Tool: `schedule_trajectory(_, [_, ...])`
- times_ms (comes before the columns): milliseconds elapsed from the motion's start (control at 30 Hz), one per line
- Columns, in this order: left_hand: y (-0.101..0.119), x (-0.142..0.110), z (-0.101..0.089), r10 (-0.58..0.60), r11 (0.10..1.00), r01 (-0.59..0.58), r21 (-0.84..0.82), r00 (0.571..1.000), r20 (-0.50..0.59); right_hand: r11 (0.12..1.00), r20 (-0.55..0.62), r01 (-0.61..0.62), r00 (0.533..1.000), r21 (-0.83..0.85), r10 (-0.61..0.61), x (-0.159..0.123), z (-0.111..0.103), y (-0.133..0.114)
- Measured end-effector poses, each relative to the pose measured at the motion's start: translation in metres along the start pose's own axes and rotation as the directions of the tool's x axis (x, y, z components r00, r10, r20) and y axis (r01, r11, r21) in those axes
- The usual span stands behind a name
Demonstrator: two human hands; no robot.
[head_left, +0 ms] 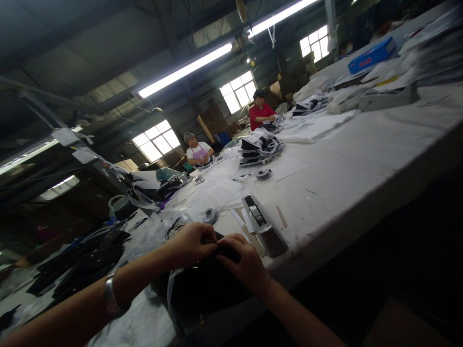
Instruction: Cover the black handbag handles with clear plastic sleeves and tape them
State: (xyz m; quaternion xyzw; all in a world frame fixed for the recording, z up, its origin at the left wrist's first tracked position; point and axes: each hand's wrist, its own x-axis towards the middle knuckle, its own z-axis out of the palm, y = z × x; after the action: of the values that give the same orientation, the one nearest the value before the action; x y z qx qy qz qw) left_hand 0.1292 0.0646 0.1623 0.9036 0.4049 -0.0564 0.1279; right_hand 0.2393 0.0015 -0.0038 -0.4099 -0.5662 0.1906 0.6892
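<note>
A black cloth item [208, 291], perhaps a garment or bag, lies dark at the near table edge; its exact kind I cannot make out. My left hand [193, 243] pinches its upper edge between thumb and fingers. Close beside it, almost touching, my right hand [244, 260] is closed on the same black cloth with bent fingers. A grey tape dispenser [264, 226] stands just beyond my right hand. Past my left hand sits a small roll [210, 215], probably of tape or ribbon. A pale strip [170, 289] hangs at the cloth's left side.
Black pieces [90, 255] and clear plastic bags [137, 323] cover the left side. Further along the white table [361, 154] are a banded black-and-white stack [260, 144], another roll [263, 174] and a blue box [372, 55]. Two people [261, 113] work at the far side.
</note>
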Motion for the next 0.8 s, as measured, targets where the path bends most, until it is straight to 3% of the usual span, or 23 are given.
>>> schedule_trajectory(200, [-0.017,0.004,0.006,-0.006,0.983,0.025,-0.181,0.994,0.106,0.996,-0.022,-0.059,0.998,-0.063,0.057,0.001,-0.001,0.000])
schedule_trajectory(400, [-0.014,-0.003,0.007,0.019,1.000,-0.019,-0.003,0.996,-0.092,0.992,-0.043,-0.083,0.996,-0.099,0.080,0.003,0.002,-0.005])
schedule_trajectory(567, [-0.015,-0.025,-0.003,0.079,0.992,-0.076,-0.097,0.997,0.027,0.980,0.005,-0.105,0.994,-0.169,0.107,0.003,-0.007,-0.011])
schedule_trajectory(700, [-0.026,-0.032,-0.003,-0.004,0.993,0.002,-0.119,1.000,-0.016,0.986,0.050,-0.095,0.993,-0.136,0.103,0.003,-0.010,-0.011])
schedule_trajectory(800, [-0.031,-0.028,0.003,-0.090,0.960,0.091,-0.264,0.996,0.013,0.992,0.052,-0.083,0.995,-0.092,0.088,0.002,-0.010,-0.010])
